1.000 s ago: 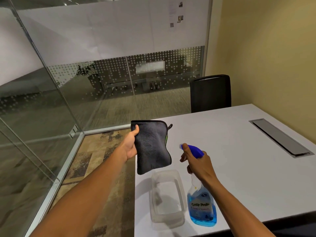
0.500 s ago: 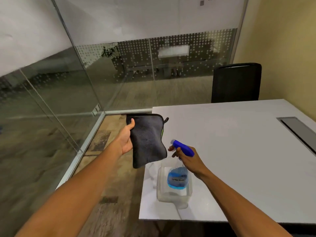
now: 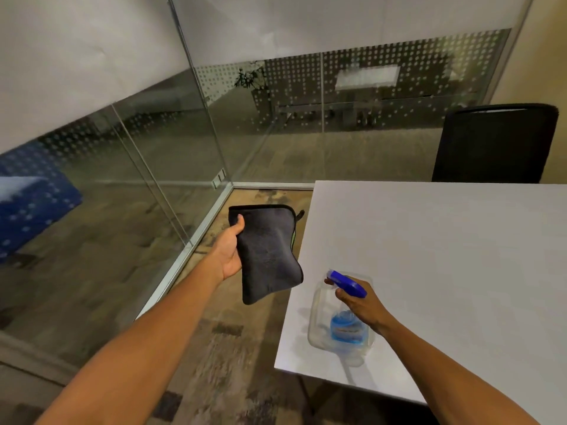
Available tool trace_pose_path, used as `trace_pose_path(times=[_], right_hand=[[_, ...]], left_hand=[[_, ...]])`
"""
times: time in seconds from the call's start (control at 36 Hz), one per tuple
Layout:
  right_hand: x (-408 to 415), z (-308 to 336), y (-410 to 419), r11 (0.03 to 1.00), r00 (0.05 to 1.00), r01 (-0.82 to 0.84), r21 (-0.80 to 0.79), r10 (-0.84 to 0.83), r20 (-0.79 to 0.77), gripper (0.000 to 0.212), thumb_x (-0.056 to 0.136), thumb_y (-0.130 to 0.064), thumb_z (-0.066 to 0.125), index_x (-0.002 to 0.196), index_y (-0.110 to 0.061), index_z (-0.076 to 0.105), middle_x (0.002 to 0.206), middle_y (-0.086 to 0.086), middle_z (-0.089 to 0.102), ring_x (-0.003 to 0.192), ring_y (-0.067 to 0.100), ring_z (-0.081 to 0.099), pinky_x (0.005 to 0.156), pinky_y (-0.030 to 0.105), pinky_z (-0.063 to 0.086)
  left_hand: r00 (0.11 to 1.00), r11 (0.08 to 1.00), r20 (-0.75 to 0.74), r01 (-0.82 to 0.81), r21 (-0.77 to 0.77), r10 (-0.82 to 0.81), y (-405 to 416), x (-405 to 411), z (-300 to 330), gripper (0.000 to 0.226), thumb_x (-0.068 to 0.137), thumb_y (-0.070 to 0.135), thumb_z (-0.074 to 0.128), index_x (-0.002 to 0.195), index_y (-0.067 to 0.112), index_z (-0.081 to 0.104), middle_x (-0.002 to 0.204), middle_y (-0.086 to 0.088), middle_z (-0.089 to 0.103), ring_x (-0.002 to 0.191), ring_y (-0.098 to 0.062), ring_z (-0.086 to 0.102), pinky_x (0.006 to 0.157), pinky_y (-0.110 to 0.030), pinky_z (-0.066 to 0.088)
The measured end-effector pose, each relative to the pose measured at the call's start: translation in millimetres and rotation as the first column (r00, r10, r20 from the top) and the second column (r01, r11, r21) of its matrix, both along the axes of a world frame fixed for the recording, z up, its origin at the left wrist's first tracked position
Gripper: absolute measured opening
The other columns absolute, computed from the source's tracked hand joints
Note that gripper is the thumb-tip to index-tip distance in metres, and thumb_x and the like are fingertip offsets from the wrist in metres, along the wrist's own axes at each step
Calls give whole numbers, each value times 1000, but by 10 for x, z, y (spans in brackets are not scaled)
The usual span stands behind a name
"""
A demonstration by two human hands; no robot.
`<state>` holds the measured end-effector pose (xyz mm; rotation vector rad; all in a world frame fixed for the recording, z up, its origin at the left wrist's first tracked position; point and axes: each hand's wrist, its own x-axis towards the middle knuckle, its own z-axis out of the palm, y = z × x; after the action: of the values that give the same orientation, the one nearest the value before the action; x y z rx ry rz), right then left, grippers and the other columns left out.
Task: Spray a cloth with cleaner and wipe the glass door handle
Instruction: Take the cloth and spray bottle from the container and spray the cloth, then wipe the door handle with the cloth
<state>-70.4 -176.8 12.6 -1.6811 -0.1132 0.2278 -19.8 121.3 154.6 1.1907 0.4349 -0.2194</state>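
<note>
Holding a soft dark cloth [image 3: 270,253] off the left edge of the white table [image 3: 445,256], the left hand [image 3: 230,253] pinches it, thumb on top. On the table's near corner, the right hand [image 3: 357,302] wraps the blue-topped spray bottle [image 3: 346,328] – inside a clear plastic tub [image 3: 319,320]. A black chair [image 3: 494,142] stands behind the table, glass walls [image 3: 153,133] left of it.

— We stand in a corner office: glass partitions [image 3: 171,142] meet at a metal post [image 3: 199,96], frosted white above, a band of dots beneath.

— And we see a white worktop [image 3: 445,256] to our right, a black chair [image 3: 494,142] behind it against a yellowish wall [image 3: 549,56].

— Mottled brown carpet [image 3: 233,348] underfoot; a potted plant [image 3: 250,79] shows through the glass.
</note>
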Motion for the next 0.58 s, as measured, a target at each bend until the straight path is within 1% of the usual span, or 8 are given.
trace_pose_path(times=[0.08, 0.17, 0.25, 0.28, 0.33, 0.39, 0.5, 0.58], right_hand=[[-36, 16, -20, 1000, 1000, 4, -6, -4, 31, 46, 90, -19, 70, 134, -18, 57, 130, 4, 66, 121, 25, 61, 92, 28, 56], [-90, 60, -28, 998, 998, 58, 6, -59, 37, 87, 75, -51, 81, 146, -22, 40, 132, 5, 60, 117, 21, 60, 82, 25, 58], [-128, 65, -36, 991, 989, 131, 16, -132, 62, 85, 84, -30, 79, 151, -26, 27, 140, 14, 55, 119, 27, 60, 81, 26, 60], [-143, 71, -42, 987, 984, 162, 17, -163, 72, 88, 83, -34, 78, 152, -26, 24, 142, 15, 53, 120, 28, 59, 80, 24, 60], [-176, 129, -42, 971, 967, 236, 18, -237, 97, 116, 66, -72, 74, 156, -22, 19, 140, 11, 53, 120, 27, 57, 83, 23, 57], [-206, 225, -42, 951, 941, 306, 40, -308, 137, 135, 53, -94, 59, 157, -20, 16, 138, 11, 55, 121, 25, 55, 96, 28, 48], [-263, 470, 61, 876, 816, 481, 38, -463, 346, 105, 75, -90, 39, 155, -23, 22, 140, 10, 55, 128, 25, 50, 107, 42, 38], [-294, 731, 296, 802, 656, 596, 41, -515, 552, 75, 89, -74, 44, 144, -22, 38, 136, 10, 57, 128, 21, 48, 107, 32, 35]], left_hand=[[1000, 1000, 4, -8, -4, 8, 68, -18, 1, 40, 101, 48, 54, 120, 14, 67, 104, -8, 81, 105, -28, 74, 83, -43, 58], [1000, 1000, 11, 15, -8, -15, 159, -25, 10, 46, 102, 48, 53, 127, 12, 65, 113, -9, 79, 109, -28, 73, 85, -43, 58], [999, 1000, 21, 30, -10, -30, 259, -37, 33, 50, 102, 49, 52, 133, 11, 63, 118, -10, 77, 109, -27, 74, 85, -42, 58], [999, 999, 25, 30, -12, -30, 289, -41, 44, 50, 102, 48, 52, 134, 11, 63, 119, -10, 77, 108, -27, 74, 84, -41, 58], [999, 999, 31, 35, -17, -34, 350, -61, 75, 51, 102, 48, 52, 135, 11, 62, 119, -10, 77, 108, -26, 74, 83, -41, 58], [998, 999, 42, 45, -21, -44, 419, -92, 113, 52, 102, 49, 52, 136, 12, 62, 121, -9, 76, 110, -26, 73, 83, -40, 58], [996, 997, 61, 73, -35, -71, 594, -194, 201, 53, 101, 50, 52, 135, 12, 63, 122, -9, 76, 110, -25, 73, 84, -40, 58], [993, 994, 72, 101, -44, -98, 771, -314, 261, 54, 101, 51, 51, 135, 11, 63, 122, -9, 76, 110, -25, 73, 86, -39, 57]])
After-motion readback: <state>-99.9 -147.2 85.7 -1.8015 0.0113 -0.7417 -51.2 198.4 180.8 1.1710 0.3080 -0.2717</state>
